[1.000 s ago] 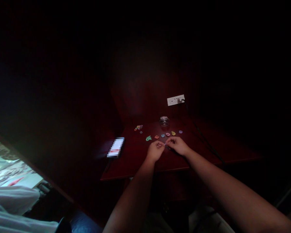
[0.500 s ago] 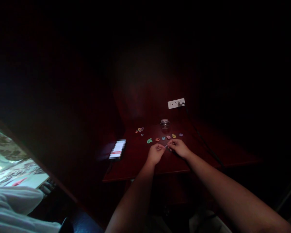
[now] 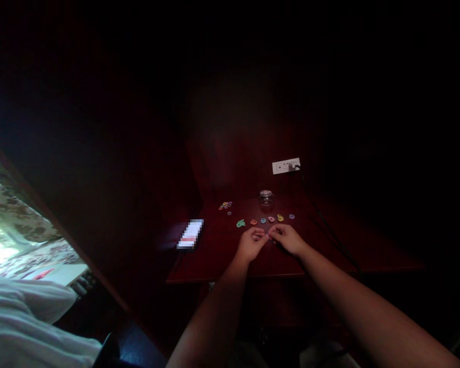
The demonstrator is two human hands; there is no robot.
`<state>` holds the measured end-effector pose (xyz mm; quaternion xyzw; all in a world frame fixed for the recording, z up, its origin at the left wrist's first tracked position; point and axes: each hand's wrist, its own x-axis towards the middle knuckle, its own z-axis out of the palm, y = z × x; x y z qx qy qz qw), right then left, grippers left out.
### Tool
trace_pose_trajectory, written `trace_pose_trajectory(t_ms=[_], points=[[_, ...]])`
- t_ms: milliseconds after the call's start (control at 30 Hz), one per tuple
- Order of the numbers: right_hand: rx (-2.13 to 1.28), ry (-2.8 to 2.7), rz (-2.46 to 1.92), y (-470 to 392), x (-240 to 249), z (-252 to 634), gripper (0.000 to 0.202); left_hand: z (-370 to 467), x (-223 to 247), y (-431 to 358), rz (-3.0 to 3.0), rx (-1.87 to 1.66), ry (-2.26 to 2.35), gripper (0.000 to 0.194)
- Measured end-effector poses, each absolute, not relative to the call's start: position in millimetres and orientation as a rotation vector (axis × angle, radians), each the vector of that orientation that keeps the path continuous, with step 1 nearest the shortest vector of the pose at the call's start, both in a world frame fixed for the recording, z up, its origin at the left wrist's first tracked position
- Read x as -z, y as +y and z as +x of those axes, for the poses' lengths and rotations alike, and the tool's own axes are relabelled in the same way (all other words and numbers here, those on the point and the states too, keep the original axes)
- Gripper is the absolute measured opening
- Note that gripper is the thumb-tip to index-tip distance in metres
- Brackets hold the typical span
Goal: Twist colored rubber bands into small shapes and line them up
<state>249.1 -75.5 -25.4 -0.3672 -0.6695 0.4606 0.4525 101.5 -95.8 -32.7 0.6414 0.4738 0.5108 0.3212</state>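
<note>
My left hand (image 3: pixel 252 244) and my right hand (image 3: pixel 288 239) meet above the front part of the dark red table, fingertips almost touching. Both are closed in a pinch on a small pale band (image 3: pixel 268 235), mostly covered by the fingers. Just beyond them lies a row of small coloured bands in clumps: green (image 3: pixel 240 223), orange (image 3: pixel 253 222), blue (image 3: pixel 263 221), pink (image 3: pixel 271 219), yellow (image 3: pixel 280 217) and purple (image 3: pixel 292 216). Farther left is a loose group of mixed-colour bands (image 3: pixel 225 205). Behind the row stands a clear lidded jar (image 3: pixel 266 199).
A lit phone (image 3: pixel 190 234) lies at the table's left side. On the back wall is a white power outlet (image 3: pixel 285 166) with a plug in it; its dark cable (image 3: pixel 329 229) runs down across the right side. Pale cloth (image 3: pixel 30 317) shows at lower left.
The view has shifted slightly, so the table things appear a little farther right. My fingertips have come closer together, and less of the pale band shows between them.
</note>
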Motion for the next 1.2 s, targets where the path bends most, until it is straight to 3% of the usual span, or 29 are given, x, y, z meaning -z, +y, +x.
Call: trace_pose_trajectory(t_ms=[267, 1200], points=[[-1.114, -1.672, -0.913, -74.0, 26.8, 248.9, 0.018, 103.6, 31.6, -97.5, 1.693, -1.270, 1.297, 0.015], [-1.092, -1.521, -0.934, -75.2, 24.1, 249.3, 0.024, 101.0, 37.2, -93.0, 1.660, -1.287, 1.215, 0.015]])
